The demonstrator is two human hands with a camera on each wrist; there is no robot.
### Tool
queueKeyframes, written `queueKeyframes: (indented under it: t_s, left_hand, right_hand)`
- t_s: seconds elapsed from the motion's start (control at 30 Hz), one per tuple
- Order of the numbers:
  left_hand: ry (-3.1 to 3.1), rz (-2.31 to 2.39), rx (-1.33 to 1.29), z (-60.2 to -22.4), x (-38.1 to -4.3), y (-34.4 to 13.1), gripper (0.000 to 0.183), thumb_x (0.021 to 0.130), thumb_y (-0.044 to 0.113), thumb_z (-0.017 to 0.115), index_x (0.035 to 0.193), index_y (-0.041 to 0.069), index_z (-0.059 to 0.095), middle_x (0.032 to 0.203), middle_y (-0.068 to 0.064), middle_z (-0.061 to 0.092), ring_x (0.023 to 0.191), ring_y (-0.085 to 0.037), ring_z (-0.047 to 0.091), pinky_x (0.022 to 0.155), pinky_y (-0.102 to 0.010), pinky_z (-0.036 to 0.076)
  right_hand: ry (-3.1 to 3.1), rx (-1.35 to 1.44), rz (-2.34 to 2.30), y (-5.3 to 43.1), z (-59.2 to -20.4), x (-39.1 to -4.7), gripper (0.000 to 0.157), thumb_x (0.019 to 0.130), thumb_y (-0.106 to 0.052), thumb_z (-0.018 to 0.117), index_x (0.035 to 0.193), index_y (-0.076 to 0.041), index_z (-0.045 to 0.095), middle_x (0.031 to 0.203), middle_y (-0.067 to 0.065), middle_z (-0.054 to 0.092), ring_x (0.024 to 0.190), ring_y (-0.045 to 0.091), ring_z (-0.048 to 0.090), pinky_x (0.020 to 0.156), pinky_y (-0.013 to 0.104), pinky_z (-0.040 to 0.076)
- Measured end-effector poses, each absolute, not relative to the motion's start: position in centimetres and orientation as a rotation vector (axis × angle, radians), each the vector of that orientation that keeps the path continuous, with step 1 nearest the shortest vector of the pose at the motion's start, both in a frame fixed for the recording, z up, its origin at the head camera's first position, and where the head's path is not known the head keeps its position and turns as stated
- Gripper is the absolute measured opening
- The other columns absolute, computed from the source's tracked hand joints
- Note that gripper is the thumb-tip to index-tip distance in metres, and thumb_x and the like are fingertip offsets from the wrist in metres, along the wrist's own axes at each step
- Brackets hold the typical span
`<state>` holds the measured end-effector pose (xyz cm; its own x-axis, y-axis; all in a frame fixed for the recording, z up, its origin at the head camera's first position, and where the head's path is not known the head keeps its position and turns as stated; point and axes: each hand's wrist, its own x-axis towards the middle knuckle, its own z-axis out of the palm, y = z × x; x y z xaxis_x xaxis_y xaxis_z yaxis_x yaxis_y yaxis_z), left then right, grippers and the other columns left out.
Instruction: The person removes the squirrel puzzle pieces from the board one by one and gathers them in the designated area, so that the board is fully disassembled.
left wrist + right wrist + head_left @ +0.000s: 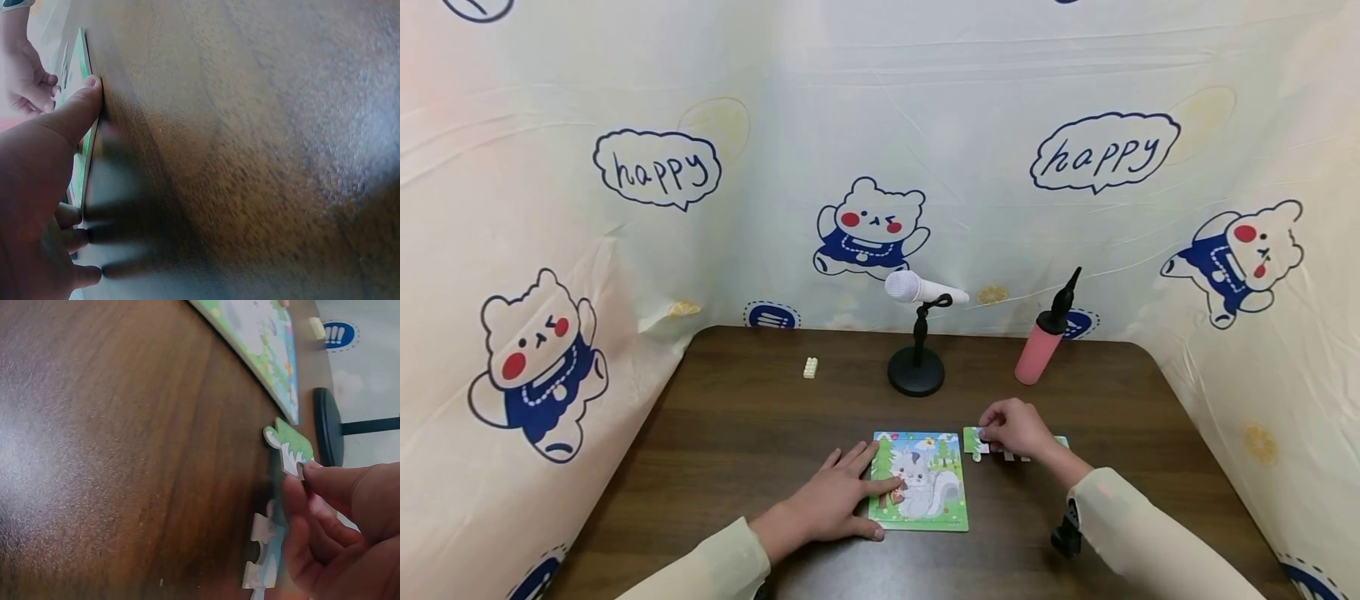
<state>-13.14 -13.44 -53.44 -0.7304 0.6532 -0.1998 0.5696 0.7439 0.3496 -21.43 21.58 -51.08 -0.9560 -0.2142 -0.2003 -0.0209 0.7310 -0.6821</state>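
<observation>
A square squirrel picture puzzle board (925, 492) lies flat on the brown table. My left hand (835, 494) rests on its left side with fingers spread, the thumb at the near left corner. To the right of the board, my right hand (1018, 429) pinches a green and white jigsaw piece (290, 447) between thumb and fingertips. Beneath and beside that hand are more jigsaw pieces (262, 550), blue and white, partly hidden by it in the head view.
Behind the board stands a white microphone (921, 289) on a black round-based stand (916, 372). A pink hand pump (1039, 354) with a black top is at the back right. One small cream toy brick (810, 367) lies at the back left. Printed cloth surrounds the table.
</observation>
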Motion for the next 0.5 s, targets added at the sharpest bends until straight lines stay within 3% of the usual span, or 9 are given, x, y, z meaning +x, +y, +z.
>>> queueKeyframes:
  t_s: [0.5]
  left_hand:
    - [2.637,0.406,0.953,-53.47,-13.05,-13.51,0.074,0.087,0.074,0.062,0.154,0.050,0.040,0.171,-0.016,0.017,0.156,-0.041,0.020,0.116,-0.072,0.022]
  right_hand:
    - [2.757,-0.190,-0.863,21.01,-51.20,-21.33,0.006,0.090,-0.013,0.080,0.091,-0.007,0.077,0.080,0.000,0.068,0.071,0.017,0.058,0.065,0.032,0.051]
